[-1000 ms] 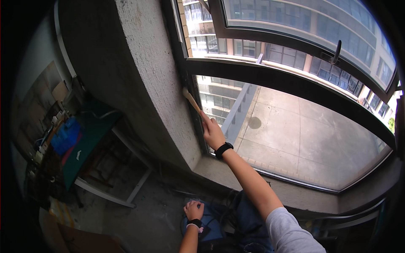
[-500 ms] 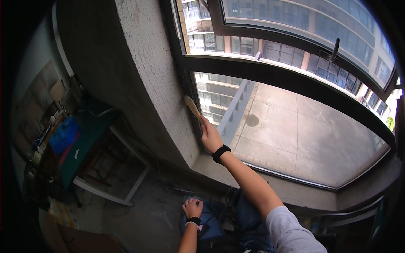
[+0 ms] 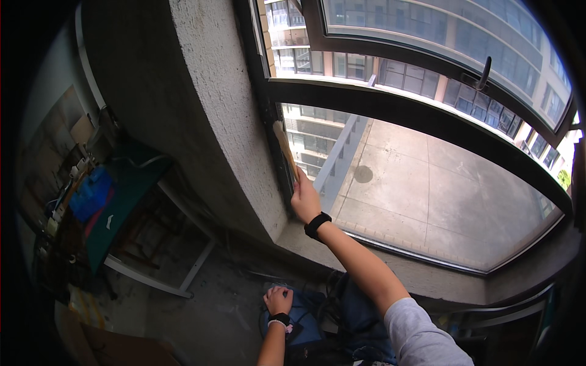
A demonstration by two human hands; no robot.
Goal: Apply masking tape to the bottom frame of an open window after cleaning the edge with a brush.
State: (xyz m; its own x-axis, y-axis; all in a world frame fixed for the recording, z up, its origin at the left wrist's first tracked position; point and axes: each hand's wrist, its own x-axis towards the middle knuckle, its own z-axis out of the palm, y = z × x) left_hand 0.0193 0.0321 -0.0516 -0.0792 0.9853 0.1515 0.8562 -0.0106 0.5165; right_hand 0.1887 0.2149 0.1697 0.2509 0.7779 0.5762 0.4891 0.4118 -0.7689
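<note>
The right hand (image 3: 305, 200) is raised against the dark window frame (image 3: 276, 131), its fingers clamped around the wooden handle of a paintbrush (image 3: 285, 148). The brush points up and slightly left from the fist, its pale bristle end lying against the vertical post of the frame, just below where that post meets the horizontal crossbar (image 3: 390, 107). A black wristband (image 3: 317, 225) sits on the wrist just below the hand, and the forearm runs down and to the right from the frame to a grey sleeve (image 3: 421, 332).

The left hand (image 3: 278, 301) is well below the window frame, near the floor, closed into a loose fist and resting on a blue cloth or bag (image 3: 302, 323); whether it grips anything cannot be told. It too wears a dark band at the wrist.

Left of the frame stands a rough plastered wall (image 3: 207, 104). Further left of that, a green-topped worktop (image 3: 116, 207) on white legs carries blue items and small clutter. Beyond the glass, right of the frame, lies a concrete terrace (image 3: 427, 195).
</note>
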